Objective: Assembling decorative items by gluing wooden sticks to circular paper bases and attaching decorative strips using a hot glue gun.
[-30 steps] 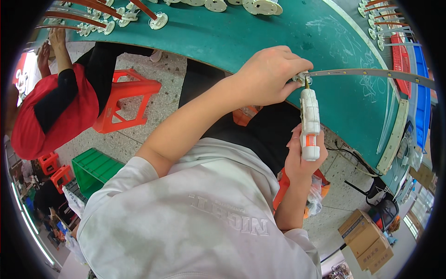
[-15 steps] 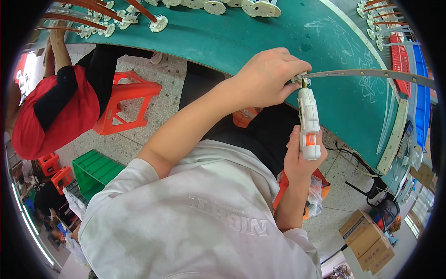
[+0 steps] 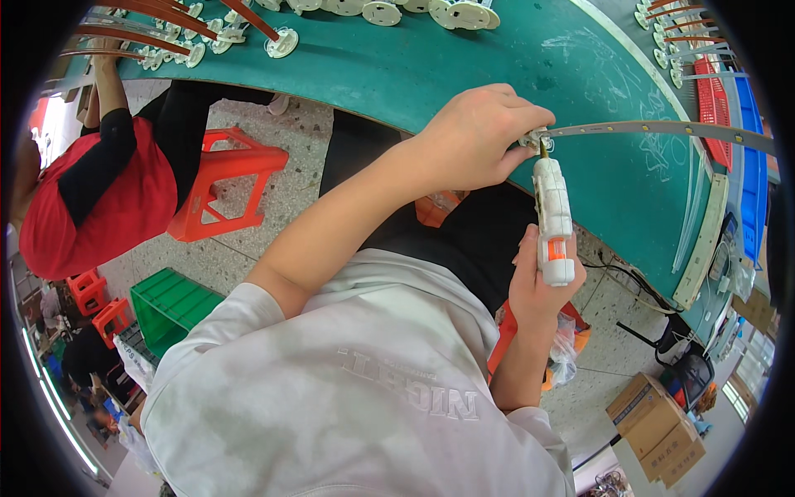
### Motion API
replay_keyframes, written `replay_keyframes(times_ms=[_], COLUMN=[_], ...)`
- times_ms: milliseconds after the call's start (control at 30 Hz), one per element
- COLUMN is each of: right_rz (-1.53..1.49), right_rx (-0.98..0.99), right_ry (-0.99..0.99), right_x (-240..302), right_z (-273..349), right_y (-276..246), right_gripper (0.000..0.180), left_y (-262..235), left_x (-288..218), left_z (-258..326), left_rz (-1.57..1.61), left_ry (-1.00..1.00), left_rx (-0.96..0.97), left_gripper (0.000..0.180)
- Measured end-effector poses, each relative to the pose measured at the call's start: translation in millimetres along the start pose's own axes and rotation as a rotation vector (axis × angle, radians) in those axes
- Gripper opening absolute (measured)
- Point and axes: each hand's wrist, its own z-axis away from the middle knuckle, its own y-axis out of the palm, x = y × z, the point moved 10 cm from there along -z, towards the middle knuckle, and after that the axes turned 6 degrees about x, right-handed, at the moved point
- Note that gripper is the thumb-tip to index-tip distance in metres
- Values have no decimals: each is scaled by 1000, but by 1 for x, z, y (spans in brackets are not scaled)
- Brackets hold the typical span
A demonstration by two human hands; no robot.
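- Head view: a white glue gun point(image 3: 552, 217) with an orange band is held upright in the right hand point(image 3: 534, 286), the fingers wrapped around its lower body from behind.
- Its brass tip is set against the near end of a long thin metal strip point(image 3: 662, 129), which lies out to the right over the green table point(image 3: 431, 66).
- The left hand point(image 3: 476, 137) is closed over that same end; its fingers point(image 3: 517, 157) pinch a small whitish part point(image 3: 537, 139) right at the tip, touching both strip and nozzle.
- The exact way the small part sits on the strip cannot be told, as the fingers cover most of it.
- The step in hand is judged to be gluing the small part onto the strip's end, with the gun held at the joint.
- The next move would call for the joint to be kept pinched and steady while the tip is eased off, so that the part is not dragged out of place.
- Further back on the table, white round bases with brown rods point(image 3: 281, 37) are set in rows.
- At the left, a person in red point(image 3: 79, 207) is seated beside an orange stool point(image 3: 228, 186).
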Motion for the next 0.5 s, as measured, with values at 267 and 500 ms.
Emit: replay_keyframes(times_ms=[267, 500], right_rz=[-5, -19], right_rx=[-21, -18], right_ry=[45, 29], right_x=[-3, -2], right_z=[-1, 1], right_y=[-1, -3], right_gripper=[12, 14], left_y=[-1, -2], left_x=[-1, -2], left_z=[0, -1], left_rz=[-2, 2], left_ry=[4, 5], left_rx=[-1, -2], left_gripper=[37, 37])
